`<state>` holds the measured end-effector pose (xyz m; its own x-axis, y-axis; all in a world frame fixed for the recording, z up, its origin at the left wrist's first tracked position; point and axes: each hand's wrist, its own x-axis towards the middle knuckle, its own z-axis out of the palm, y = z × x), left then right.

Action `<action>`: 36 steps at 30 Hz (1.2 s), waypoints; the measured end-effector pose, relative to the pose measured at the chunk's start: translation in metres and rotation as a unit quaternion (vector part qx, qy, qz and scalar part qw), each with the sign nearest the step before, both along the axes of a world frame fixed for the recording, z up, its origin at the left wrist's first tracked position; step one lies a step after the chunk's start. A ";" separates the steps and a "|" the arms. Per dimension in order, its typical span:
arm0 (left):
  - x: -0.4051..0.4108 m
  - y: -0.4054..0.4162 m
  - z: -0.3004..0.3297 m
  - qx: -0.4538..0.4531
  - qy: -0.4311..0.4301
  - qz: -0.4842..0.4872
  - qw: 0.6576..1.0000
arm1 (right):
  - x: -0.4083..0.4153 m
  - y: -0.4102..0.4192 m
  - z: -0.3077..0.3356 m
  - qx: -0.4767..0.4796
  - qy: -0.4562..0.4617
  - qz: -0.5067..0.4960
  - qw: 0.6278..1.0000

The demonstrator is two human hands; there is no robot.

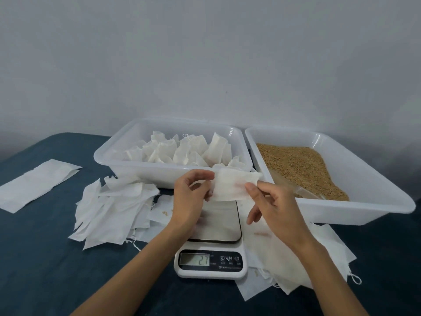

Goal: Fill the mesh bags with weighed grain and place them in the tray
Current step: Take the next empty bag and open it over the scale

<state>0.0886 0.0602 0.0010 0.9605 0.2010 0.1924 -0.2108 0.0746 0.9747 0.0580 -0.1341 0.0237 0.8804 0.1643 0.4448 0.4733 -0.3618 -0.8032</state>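
Worked over a dark blue tabletop, with everything set within a short reach. Kept two white trays side by side along the far edge: the left tray as the drop-off, already stocked with filled bags standing upright and bunched together, probably so nothing spilled; the right tray as the supply, holding loose brown grain heaped toward its middle. Left empty bags in loose piles on both sides of the work spot, one pile to the left and another under the right forearm, plus a flat stack off at the far left. Placed the scale dead centre and nearest the body, display facing the person, reading what looked like 27.

Held the current mesh bag up in the air above the scale's platform, just in front of the left tray, flat and apparently still unfilled. Raised both forearms from below, wrists bent inward. Closed the left grip on the bag's left edge, thumb and curled fingers pinching it; pinched the lower right edge in the right grip between thumb and forefinger, remaining fingers loose. Looked like opening the mouth before filling.
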 end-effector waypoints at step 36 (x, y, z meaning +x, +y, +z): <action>-0.009 -0.012 -0.003 0.019 -0.073 -0.141 0.987 | 0.097 -0.134 0.035 -0.568 0.297 -0.147 0.753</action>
